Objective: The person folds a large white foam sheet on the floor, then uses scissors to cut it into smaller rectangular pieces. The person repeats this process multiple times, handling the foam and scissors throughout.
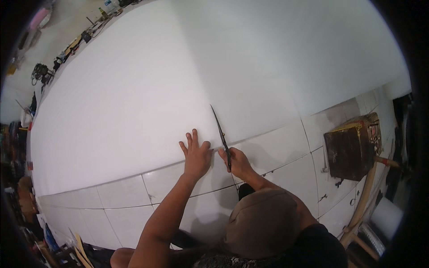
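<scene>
A large white sheet (134, 98) lies spread over the pale tiled floor (125, 196), its near edge running just in front of me. My left hand (197, 158) rests on that edge with fingers spread, pressing the sheet from above. Close by on the right, my right hand (237, 161) grips a pair of dark scissors (220, 127) by the handles. Their long blades point away from me and lie over the sheet. They look closed or nearly so. The handle loops are partly hidden by my fingers.
On the right stands a dark wooden block (348, 152), with a wooden tool handle (386, 161) beside it and a long curved wooden piece (364, 201) nearby. A brown cap (263, 223) covers part of the near floor. Assorted clutter, including a green bottle (103, 12), lines the far left.
</scene>
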The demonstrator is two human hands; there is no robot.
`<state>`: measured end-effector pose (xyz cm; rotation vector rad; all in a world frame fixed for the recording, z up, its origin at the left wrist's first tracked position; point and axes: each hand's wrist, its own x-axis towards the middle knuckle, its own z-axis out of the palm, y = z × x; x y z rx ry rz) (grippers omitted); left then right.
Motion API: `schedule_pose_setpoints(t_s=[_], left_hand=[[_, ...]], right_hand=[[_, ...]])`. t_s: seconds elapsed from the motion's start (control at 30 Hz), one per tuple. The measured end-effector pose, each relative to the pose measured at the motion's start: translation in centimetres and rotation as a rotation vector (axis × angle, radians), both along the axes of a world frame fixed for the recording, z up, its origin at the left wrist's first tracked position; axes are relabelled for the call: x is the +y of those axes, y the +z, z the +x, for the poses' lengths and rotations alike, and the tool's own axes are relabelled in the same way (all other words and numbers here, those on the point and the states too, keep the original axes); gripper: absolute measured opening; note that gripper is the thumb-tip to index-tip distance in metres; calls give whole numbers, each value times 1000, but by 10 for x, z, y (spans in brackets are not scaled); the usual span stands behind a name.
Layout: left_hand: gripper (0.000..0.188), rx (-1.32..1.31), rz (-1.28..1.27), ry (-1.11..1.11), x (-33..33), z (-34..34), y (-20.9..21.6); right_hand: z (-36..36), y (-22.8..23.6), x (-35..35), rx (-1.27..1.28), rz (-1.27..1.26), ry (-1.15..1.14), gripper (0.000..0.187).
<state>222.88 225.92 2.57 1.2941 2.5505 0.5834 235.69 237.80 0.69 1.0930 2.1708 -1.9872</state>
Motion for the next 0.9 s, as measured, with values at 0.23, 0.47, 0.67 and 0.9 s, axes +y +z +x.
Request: schedule_pose_setpoints(t_s=[0.23,0.47,0.67,0.9], left_hand=[[21,38,-4,-19,-4,-2,-4],[22,58,-15,-20,-1,0,-5],[22,64,-57,-20,-5,-3,-2],[22,65,-57,-40,0,0,2]], right_hand=[[-37,22,19,-29,-80,-30,64],[-67,27,34,4,-68,-76,61],[-121,42,61,11,-177,-43,60],[-144,37,77,49,-131,-83,59]])
